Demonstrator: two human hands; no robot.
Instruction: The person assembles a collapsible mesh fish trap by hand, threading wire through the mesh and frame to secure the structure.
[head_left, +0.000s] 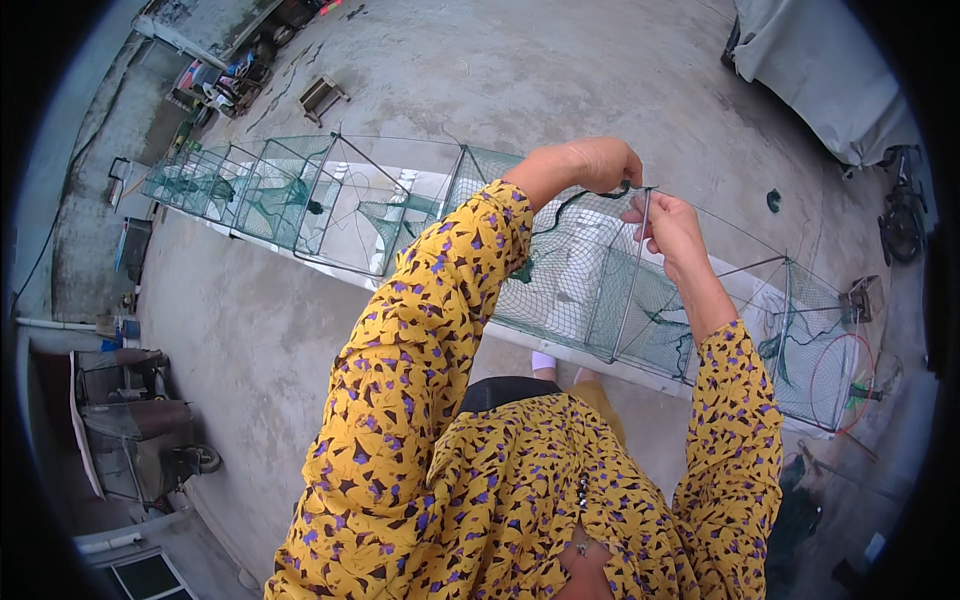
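A long green mesh fish trap [565, 265] with square metal frames stretches across in front of me, over a long white support [640, 375]. My left hand [600, 165] reaches over its far top edge, fingers curled on dark green netting [575, 200] by a frame corner. Just right of that corner, my right hand [670, 230] is closed in a pinch beside the upright metal rod [628, 305]. Whatever lies between its fingertips is too small to make out. Bunched inner netting [280, 195] hangs inside the left sections. An orange-red hoop [842, 385] sits at the right end.
A small wooden stool [322, 98] stands beyond the trap on the concrete floor. Grey sheeting covers a large vehicle-like shape [830, 75] at far right, near a parked motorbike [903, 215]. A three-wheeled cart [135, 425] stands at left. My feet [543, 368] are close to the support.
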